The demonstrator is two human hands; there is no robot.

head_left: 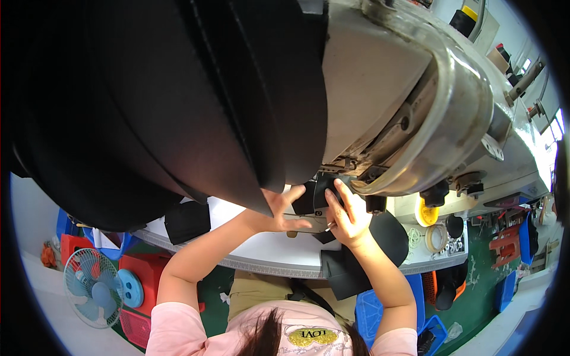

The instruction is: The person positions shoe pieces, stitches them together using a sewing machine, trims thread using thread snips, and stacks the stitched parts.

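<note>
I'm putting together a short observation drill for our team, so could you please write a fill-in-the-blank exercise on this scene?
1. The person's bare right hand has fingertips on flat, ____-coloured sheet material below the large beige sewing machine head.
2. The bare hand nearer the round, blue-bladed electric fan is the person's ____ hand.
3. The person's short-sleeved fabric shirt is ____ in colour.
4. The smooth floor is ____ in colour.

Missing words: black; left; pink; green.

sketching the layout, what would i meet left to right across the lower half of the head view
Pale blue fan, flat black piece, left hand, right hand, ring-shaped roll, red stool.
</note>
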